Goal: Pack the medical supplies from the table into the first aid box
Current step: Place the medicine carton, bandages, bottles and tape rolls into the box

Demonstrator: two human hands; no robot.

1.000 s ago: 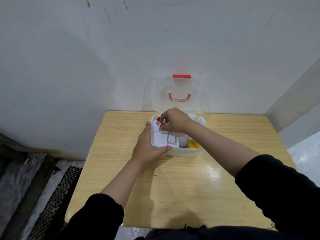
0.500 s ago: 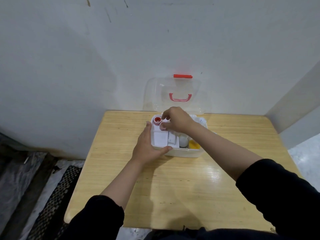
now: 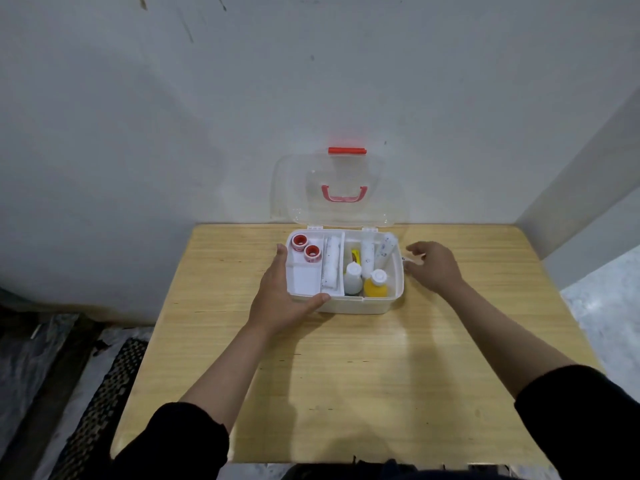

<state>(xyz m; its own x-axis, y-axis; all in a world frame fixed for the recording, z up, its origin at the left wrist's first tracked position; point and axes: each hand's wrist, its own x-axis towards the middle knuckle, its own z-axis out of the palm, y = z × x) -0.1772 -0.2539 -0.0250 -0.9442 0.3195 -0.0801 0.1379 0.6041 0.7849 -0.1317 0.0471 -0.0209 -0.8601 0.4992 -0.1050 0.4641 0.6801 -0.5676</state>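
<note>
The white first aid box [image 3: 356, 305] stands open at the back of the wooden table [image 3: 346, 375], its clear lid [image 3: 377, 188] leaning on the wall. Inside lie two red-and-white tape rolls [image 3: 305, 246] at the back left and a wrapped white bandage [image 3: 330, 263] beside them. To their right are a white bottle [image 3: 353, 277], a yellow bottle [image 3: 375, 287] and two white rolls [image 3: 375, 252]. My left hand [image 3: 277, 296] grips the box's front left corner, thumb on the rim. My right hand [image 3: 434, 266] hovers just right of the box with fingers apart.
A grey wall rises right behind the table, and a second wall angles in at the right. The lid carries a red handle [image 3: 343, 194] and a red latch [image 3: 347, 150]. A dark patterned mat [image 3: 100, 403] lies on the floor to the left.
My right hand has let go of the tape rolls in the back left compartment and moved out to the right of the box. My left hand has stayed on the box.
</note>
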